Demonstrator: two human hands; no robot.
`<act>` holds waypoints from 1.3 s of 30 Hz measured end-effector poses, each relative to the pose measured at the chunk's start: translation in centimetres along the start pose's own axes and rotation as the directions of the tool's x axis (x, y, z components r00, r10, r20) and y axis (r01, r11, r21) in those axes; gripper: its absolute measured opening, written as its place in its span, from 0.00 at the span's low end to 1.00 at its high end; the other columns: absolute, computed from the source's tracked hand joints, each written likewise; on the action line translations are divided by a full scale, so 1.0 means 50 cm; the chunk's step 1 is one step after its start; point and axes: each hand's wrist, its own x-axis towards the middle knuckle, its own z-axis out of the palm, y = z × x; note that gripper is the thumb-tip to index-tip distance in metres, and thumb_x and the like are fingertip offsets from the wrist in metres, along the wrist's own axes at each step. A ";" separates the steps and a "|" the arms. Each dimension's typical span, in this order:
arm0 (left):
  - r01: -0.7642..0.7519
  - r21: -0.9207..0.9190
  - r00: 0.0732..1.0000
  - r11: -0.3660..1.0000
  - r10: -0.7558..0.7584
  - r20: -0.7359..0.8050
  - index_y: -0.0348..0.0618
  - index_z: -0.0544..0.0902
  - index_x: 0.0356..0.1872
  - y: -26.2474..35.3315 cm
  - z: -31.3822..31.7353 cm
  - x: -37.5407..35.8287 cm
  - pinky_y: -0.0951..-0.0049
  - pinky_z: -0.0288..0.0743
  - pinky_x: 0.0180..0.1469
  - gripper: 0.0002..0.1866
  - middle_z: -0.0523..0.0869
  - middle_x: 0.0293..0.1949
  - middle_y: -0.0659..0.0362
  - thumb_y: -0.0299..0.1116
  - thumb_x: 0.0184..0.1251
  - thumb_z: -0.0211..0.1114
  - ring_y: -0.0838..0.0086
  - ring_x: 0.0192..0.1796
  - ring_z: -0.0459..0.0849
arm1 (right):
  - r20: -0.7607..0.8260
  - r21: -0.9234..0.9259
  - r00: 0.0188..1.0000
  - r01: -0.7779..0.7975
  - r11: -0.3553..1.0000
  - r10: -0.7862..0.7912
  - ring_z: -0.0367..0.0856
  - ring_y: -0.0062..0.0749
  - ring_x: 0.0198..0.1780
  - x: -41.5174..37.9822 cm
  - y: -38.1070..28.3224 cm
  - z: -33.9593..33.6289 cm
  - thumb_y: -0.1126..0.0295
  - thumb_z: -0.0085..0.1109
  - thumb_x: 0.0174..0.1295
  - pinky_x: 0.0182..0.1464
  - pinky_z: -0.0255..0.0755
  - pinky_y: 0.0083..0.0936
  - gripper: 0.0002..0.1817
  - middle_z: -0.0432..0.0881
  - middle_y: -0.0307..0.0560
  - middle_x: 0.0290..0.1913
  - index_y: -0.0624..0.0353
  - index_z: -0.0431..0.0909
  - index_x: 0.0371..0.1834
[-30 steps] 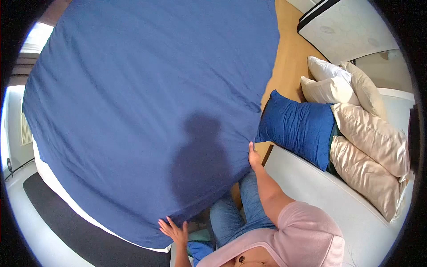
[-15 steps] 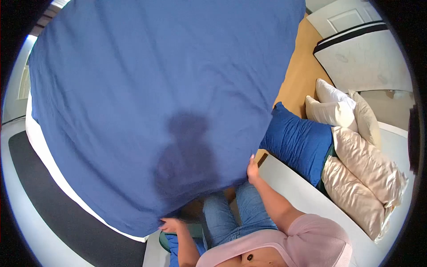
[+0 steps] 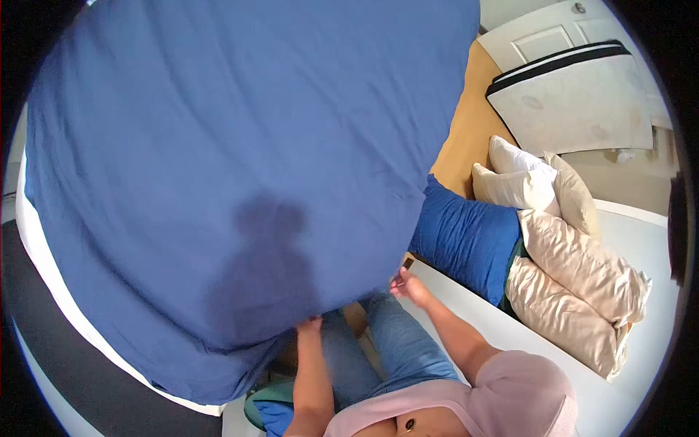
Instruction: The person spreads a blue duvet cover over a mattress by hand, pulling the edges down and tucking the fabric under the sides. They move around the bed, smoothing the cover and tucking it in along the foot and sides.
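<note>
A wide blue bed sheet covers the bed before me, with soft creases and my shadow on it. My left hand is closed at the sheet's near edge, its fingertips largely hidden by the fabric. At the near right corner of the sheet, my right hand has curled fingers against the hem. Below the sheet's left side, white bedding or mattress shows as a strip.
A blue pillow and shiny beige pillows lie on a white surface to the right. Paler pillows stand behind them. A white panel with black edging leans by a door. More blue fabric lies lower left.
My left hand has moved right and up along the sheet's near edge. My right hand has shifted slightly down and left, its fingers more curled. The view has shifted a little right.
</note>
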 end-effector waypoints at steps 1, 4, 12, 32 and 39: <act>0.170 -0.020 0.965 0.985 -0.162 0.208 0.44 0.58 0.68 -0.009 -0.107 -0.078 0.61 0.53 0.69 0.35 0.58 0.70 0.53 0.56 0.65 0.40 0.58 0.70 0.58 | -0.142 -0.033 0.990 0.017 0.999 -0.021 0.76 0.32 0.41 0.016 0.002 -0.037 0.43 0.35 0.67 0.42 0.72 0.32 0.29 0.76 0.46 0.41 0.57 0.69 0.50; 0.265 0.087 0.952 0.960 -0.275 0.137 0.51 0.61 0.68 -0.217 0.023 -0.109 0.63 0.59 0.67 0.34 0.61 0.68 0.57 0.58 0.66 0.41 0.62 0.69 0.60 | -0.384 -0.208 0.886 0.192 0.959 -0.260 0.75 0.29 0.25 0.107 -0.071 -0.106 0.46 0.37 0.68 0.27 0.69 0.25 0.24 0.76 0.45 0.28 0.56 0.70 0.41; 0.392 0.244 0.878 0.887 -0.440 0.188 0.49 0.64 0.66 -0.241 -0.023 -0.118 0.59 0.56 0.67 0.33 0.63 0.67 0.55 0.58 0.65 0.44 0.59 0.68 0.61 | -0.175 0.533 0.874 0.472 0.703 -0.454 0.60 0.47 0.66 0.302 -0.416 0.037 0.31 0.33 0.59 0.64 0.57 0.42 0.47 0.61 0.56 0.67 0.61 0.53 0.69; 0.353 -0.228 0.926 0.907 -0.305 0.221 0.41 0.71 0.60 -0.235 -0.171 -0.234 0.61 0.65 0.60 0.31 0.73 0.56 0.49 0.54 0.64 0.54 0.58 0.57 0.72 | -0.448 -0.459 0.757 0.261 0.849 -0.475 0.79 0.39 0.35 0.400 -0.330 -0.215 0.58 0.46 0.65 0.32 0.71 0.32 0.22 0.80 0.54 0.35 0.64 0.70 0.53; 0.533 -0.463 -0.029 0.708 -0.532 -0.846 0.23 0.69 0.54 -0.005 -0.386 -0.324 0.59 0.70 0.52 0.29 0.77 0.47 0.41 0.45 0.66 0.54 0.53 0.49 0.76 | -0.579 0.437 0.719 0.672 0.598 -0.384 0.64 0.41 0.61 0.484 -0.819 -0.282 0.43 0.42 0.64 0.58 0.63 0.37 0.37 0.60 0.57 0.63 0.64 0.55 0.65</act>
